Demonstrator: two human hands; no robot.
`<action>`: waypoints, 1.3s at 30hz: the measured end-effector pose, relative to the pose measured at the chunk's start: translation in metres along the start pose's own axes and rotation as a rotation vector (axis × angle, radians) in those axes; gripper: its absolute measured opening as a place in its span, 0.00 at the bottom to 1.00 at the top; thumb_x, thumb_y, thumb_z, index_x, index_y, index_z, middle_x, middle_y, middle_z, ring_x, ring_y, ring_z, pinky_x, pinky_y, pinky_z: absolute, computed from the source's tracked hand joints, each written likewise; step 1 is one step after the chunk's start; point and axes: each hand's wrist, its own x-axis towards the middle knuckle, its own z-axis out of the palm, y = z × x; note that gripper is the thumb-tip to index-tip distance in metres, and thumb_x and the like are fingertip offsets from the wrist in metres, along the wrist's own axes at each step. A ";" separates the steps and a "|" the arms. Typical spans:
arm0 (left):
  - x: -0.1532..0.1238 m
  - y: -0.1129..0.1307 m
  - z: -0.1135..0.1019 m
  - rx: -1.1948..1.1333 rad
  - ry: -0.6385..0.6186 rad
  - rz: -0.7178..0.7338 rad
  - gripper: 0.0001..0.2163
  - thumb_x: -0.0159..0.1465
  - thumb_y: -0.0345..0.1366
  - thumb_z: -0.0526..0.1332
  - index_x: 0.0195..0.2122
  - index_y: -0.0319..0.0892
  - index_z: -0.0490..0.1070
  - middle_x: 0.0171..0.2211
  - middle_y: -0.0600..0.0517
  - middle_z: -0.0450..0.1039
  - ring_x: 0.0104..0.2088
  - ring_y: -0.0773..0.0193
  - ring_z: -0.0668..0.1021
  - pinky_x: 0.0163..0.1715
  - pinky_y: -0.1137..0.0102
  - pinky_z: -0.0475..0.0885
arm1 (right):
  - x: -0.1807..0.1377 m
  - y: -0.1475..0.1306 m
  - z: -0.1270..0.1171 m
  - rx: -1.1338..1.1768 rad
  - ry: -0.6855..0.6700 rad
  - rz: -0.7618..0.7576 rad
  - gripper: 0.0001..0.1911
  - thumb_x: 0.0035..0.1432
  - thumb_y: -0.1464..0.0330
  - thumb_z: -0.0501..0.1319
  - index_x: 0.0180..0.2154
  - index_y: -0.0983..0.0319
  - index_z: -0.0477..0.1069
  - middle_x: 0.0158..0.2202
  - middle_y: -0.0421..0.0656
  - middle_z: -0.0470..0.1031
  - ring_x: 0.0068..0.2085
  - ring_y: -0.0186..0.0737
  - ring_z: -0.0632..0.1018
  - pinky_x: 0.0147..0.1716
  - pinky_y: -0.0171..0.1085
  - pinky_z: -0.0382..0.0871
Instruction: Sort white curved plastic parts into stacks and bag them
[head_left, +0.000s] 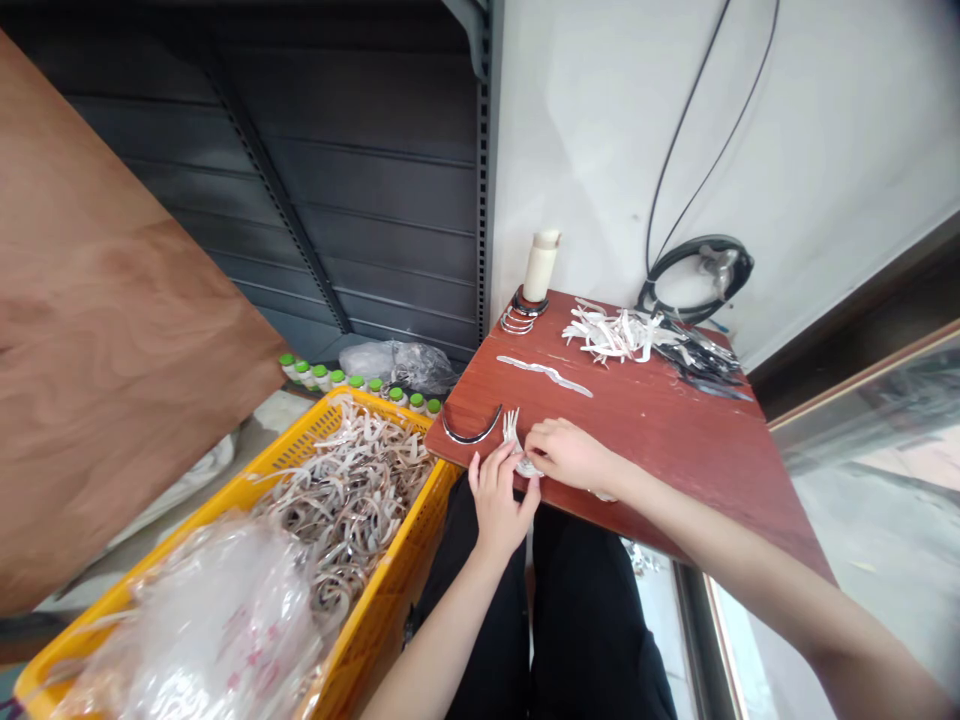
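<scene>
A small bunch of curved white strips lies at the near edge of the red-brown table, its ends fanned out away from me. My left hand is closed on the bunch from the near side, with thumb and fingers on either side of it. From the right, my right hand pinches at the same strips, and its fingertips partly hide them. A black curved strip with a shiny edge rests just left of the bunch. Farther back, a long wavy white strip lies flat.
The table also bears a pile of white strips, black strips and a cream cylinder on a dark ring. Left of it, a yellow crate holds many curled strips and a clear plastic bag. Green-capped bottles stand behind.
</scene>
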 end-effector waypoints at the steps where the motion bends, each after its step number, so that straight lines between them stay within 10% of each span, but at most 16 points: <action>1: 0.000 0.000 0.001 0.001 -0.001 -0.001 0.15 0.64 0.37 0.60 0.52 0.44 0.68 0.55 0.45 0.73 0.58 0.56 0.73 0.66 0.52 0.49 | -0.002 0.001 -0.001 0.017 -0.007 -0.019 0.11 0.66 0.68 0.54 0.34 0.63 0.74 0.35 0.43 0.75 0.38 0.38 0.72 0.40 0.37 0.58; 11: -0.016 -0.006 -0.028 -0.075 -0.030 0.030 0.22 0.67 0.40 0.55 0.61 0.44 0.60 0.64 0.41 0.62 0.65 0.55 0.65 0.64 0.53 0.61 | -0.056 -0.016 -0.004 0.176 0.274 -0.051 0.13 0.67 0.63 0.53 0.47 0.56 0.74 0.50 0.47 0.74 0.51 0.47 0.74 0.52 0.47 0.65; 17: -0.082 -0.114 -0.102 0.411 -0.058 -0.512 0.22 0.68 0.44 0.50 0.60 0.42 0.62 0.65 0.42 0.60 0.65 0.59 0.63 0.63 0.58 0.61 | -0.099 -0.046 0.030 0.372 0.318 -0.096 0.11 0.64 0.61 0.58 0.46 0.51 0.74 0.49 0.45 0.75 0.48 0.47 0.78 0.46 0.43 0.74; 21: -0.130 -0.193 -0.163 0.619 -0.007 -0.831 0.30 0.67 0.45 0.50 0.62 0.26 0.57 0.65 0.25 0.54 0.67 0.42 0.57 0.63 0.42 0.53 | -0.102 -0.069 0.061 0.522 0.269 -0.079 0.09 0.65 0.63 0.58 0.45 0.51 0.74 0.47 0.44 0.76 0.46 0.44 0.79 0.44 0.39 0.76; 26: -0.169 -0.244 -0.212 0.744 -0.019 -1.093 0.34 0.69 0.46 0.43 0.66 0.20 0.47 0.67 0.23 0.46 0.69 0.40 0.50 0.64 0.40 0.45 | -0.085 -0.099 0.080 0.696 0.128 -0.040 0.09 0.68 0.65 0.55 0.42 0.54 0.73 0.44 0.44 0.76 0.47 0.42 0.78 0.47 0.39 0.74; 32: -0.179 -0.267 -0.214 0.720 -0.205 -1.178 0.40 0.64 0.56 0.47 0.67 0.25 0.48 0.68 0.27 0.47 0.69 0.40 0.53 0.63 0.40 0.49 | -0.071 -0.124 0.079 0.765 0.093 -0.074 0.11 0.69 0.66 0.53 0.40 0.57 0.74 0.40 0.44 0.77 0.43 0.41 0.77 0.46 0.42 0.71; 39: -0.205 -0.240 -0.202 0.762 -0.284 -1.043 0.37 0.64 0.54 0.47 0.66 0.30 0.50 0.69 0.33 0.47 0.69 0.46 0.53 0.65 0.50 0.52 | -0.079 -0.128 0.084 0.869 0.127 -0.015 0.11 0.68 0.66 0.54 0.40 0.58 0.75 0.39 0.43 0.77 0.42 0.39 0.76 0.46 0.40 0.69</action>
